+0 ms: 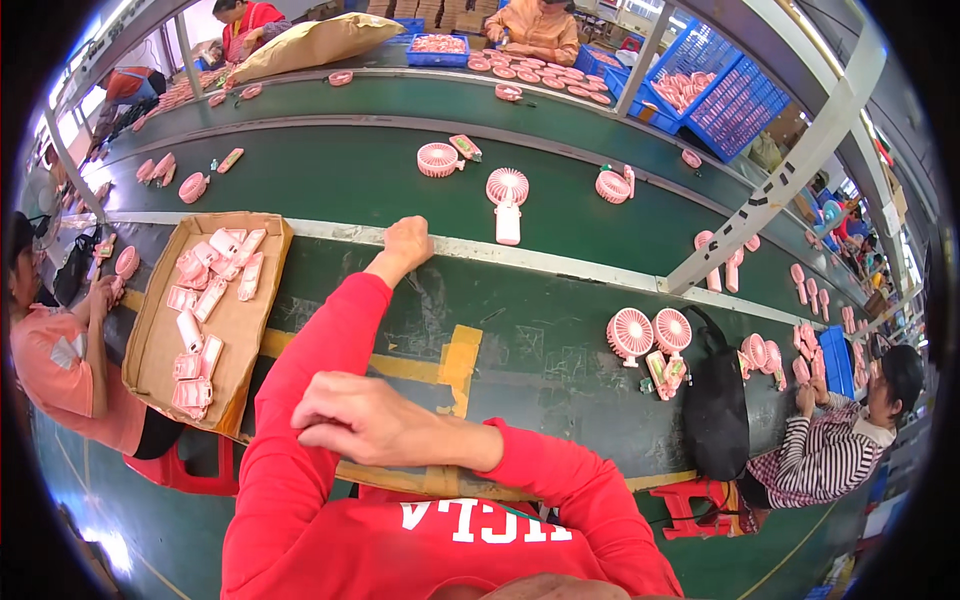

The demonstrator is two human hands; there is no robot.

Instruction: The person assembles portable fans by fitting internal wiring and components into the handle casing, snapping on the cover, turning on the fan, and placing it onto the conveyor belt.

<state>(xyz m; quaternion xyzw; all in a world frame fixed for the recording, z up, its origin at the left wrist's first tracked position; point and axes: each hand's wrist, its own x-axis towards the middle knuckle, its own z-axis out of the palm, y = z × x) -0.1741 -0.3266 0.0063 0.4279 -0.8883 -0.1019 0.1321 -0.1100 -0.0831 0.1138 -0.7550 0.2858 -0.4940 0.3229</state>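
My left arm reaches forward in a red sleeve [330, 350], and my left hand [408, 243] is closed in a loose fist at the metal rail [520, 258] along the conveyor; I see nothing in it. Crossing over that arm, my right hand [375, 418] has its fingers bent and pressed together on the left sleeve near the elbow. A pink handheld fan [508, 200] lies on the green belt beyond the rail, right of my left hand. Left of my arm is a cardboard tray [150, 340] of pink plastic housing parts [210, 295].
Two round-headed pink fans [630, 335] with small green-marked parts [665, 375] lie right of me, beside a black bag [715, 410]. More fans [437, 160] sit on the belt [350, 180]. A white metal post [780, 180] rises at right. Co-workers sit on both sides.
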